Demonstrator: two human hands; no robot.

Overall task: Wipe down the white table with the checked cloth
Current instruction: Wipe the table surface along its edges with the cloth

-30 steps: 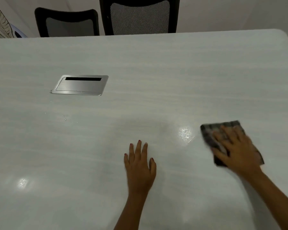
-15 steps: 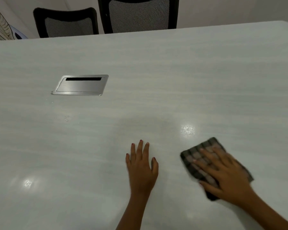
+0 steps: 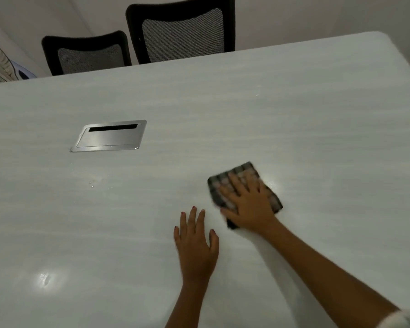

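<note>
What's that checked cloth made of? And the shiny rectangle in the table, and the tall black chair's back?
The checked cloth looks like soft woven fabric, matte, lying limp and flat under the right hand. The rectangle plate looks like brushed metal: silver-grey with a dull sheen. The tall chair back seems to be see-through mesh in a black frame, probably plastic.

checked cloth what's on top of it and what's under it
The right hand lies flat on the checked cloth, fingers spread. Under it is the white table; that patch is covered, so its state cannot be seen.
</note>
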